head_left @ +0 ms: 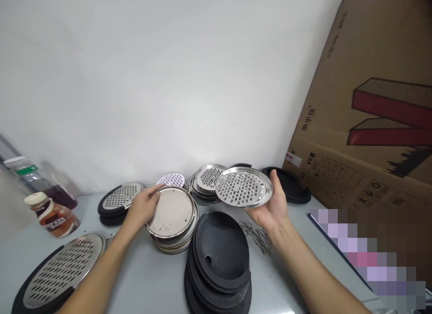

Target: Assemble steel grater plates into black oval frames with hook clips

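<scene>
My right hand grips a shiny round metal grater plate by its right edge, thumb at the rim and fingers underneath, raised above the table. My left hand pinches the left rim of a plain round metal disc. That disc tilts over a stack of metal discs; whether it touches them everywhere I cannot tell. Between my hands and nearer to me rises a stack of black round holders, the top one with a small hole. Behind the held plate sits another pile of grater plates.
Slotted plates in black holders lie at left and farther back. Wire hooks lie right of the black stack. A purple perforated disc, two bottles, a black holder and a large cardboard box stand around.
</scene>
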### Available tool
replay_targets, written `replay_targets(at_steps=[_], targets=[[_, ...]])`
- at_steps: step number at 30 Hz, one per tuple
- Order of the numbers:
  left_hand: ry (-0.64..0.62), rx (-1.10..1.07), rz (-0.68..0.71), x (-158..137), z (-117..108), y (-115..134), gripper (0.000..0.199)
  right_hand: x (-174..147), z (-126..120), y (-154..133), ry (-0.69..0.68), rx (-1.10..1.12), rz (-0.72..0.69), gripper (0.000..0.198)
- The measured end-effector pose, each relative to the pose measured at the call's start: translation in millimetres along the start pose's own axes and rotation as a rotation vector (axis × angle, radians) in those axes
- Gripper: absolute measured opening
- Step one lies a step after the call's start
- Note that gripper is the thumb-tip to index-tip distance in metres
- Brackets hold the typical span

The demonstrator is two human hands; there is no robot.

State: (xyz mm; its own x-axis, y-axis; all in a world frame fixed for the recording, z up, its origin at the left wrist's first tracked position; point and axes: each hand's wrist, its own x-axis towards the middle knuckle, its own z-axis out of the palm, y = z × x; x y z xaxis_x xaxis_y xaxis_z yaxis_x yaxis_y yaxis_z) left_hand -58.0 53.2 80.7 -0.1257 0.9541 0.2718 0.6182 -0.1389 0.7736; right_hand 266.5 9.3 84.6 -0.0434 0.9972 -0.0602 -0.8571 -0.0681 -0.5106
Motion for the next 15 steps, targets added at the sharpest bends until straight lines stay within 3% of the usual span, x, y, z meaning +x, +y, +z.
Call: replay_targets(at_steps=[6, 10, 15], targets=[[-0.076, 0.242, 0.297, -4, 27, 5, 0.031, 4, -2, 0, 0.016, 0.037, 0.011, 0.052], [-0.247, 0.347, 0.556, -6, 39, 13, 0.028, 4, -1, 4, 0.026, 0.075, 0.057, 0.051], [-0.118, 0.332, 0.661, -26, 44, 56, 0.037, 1, 2, 16, -0.016, 0.051, 0.082, 0.051]])
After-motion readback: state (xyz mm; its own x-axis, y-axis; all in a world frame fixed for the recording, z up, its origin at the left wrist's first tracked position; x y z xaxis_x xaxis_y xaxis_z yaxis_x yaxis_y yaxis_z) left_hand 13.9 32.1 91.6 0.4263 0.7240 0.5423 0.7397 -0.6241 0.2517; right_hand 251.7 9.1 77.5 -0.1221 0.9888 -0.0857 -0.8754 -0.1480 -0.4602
